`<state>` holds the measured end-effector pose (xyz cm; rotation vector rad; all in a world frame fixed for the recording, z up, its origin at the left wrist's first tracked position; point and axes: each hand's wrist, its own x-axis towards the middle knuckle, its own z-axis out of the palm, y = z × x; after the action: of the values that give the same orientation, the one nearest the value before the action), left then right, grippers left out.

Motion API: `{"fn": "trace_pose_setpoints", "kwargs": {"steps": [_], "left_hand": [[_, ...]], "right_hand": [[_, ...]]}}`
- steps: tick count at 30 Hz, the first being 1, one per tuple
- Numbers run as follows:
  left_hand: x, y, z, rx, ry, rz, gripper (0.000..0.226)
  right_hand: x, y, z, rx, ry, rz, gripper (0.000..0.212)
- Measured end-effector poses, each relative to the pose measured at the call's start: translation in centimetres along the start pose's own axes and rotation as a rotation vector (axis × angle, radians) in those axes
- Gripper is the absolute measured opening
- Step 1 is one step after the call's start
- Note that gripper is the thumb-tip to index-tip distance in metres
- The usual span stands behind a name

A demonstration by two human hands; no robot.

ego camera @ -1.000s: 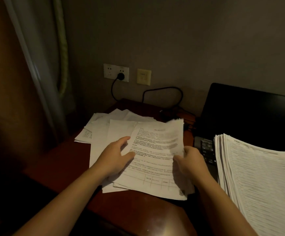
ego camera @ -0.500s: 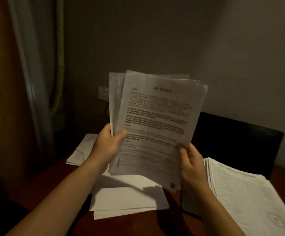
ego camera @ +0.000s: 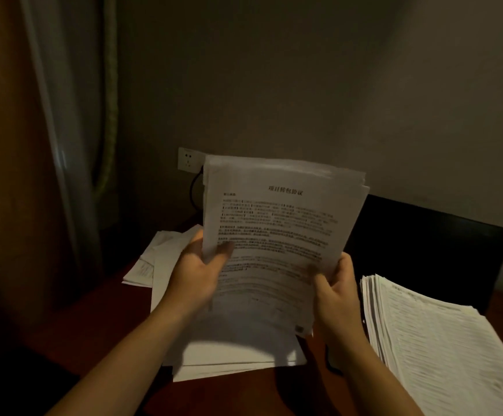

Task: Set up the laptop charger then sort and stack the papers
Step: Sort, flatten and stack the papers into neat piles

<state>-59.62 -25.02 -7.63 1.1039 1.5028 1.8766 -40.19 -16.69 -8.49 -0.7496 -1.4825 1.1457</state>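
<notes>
Printed papers (ego camera: 277,235) stand upright in both hands above the wooden desk (ego camera: 244,394). The left hand (ego camera: 196,271) pinches their left edge with the thumb in front, and the right hand (ego camera: 334,292) grips the lower right corner. Loose sheets (ego camera: 232,355) lie on the desk beneath. A tall stack (ego camera: 439,340) sits at right before the dark laptop (ego camera: 424,247). What looks like a black cable (ego camera: 193,190) hangs from the wall socket (ego camera: 185,159).
</notes>
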Motion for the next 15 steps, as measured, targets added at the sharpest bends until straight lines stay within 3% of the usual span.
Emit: {"fn": "trace_pose_setpoints", "kwargs": {"steps": [3, 6, 9, 15], "left_hand": [[-0.8, -1.8, 0.3, 0.020, 0.009, -0.086, 0.025], [-1.0, -2.5, 0.6, 0.065, 0.011, -0.109, 0.024], [-1.1, -2.1, 1.2, 0.104, 0.011, -0.111, 0.013], [-2.3, -1.6, 4.8, 0.084, -0.120, -0.123, 0.015]], "right_hand": [[-0.7, 1.4, -0.1, -0.052, -0.055, 0.054, 0.035], [-1.0, 1.9, -0.6, -0.116, -0.078, 0.082, 0.026], [-1.0, 1.1, -1.8, -0.188, -0.073, 0.063, 0.028], [-1.7, -0.4, -7.0, -0.233, -0.008, 0.081, 0.014]]}}
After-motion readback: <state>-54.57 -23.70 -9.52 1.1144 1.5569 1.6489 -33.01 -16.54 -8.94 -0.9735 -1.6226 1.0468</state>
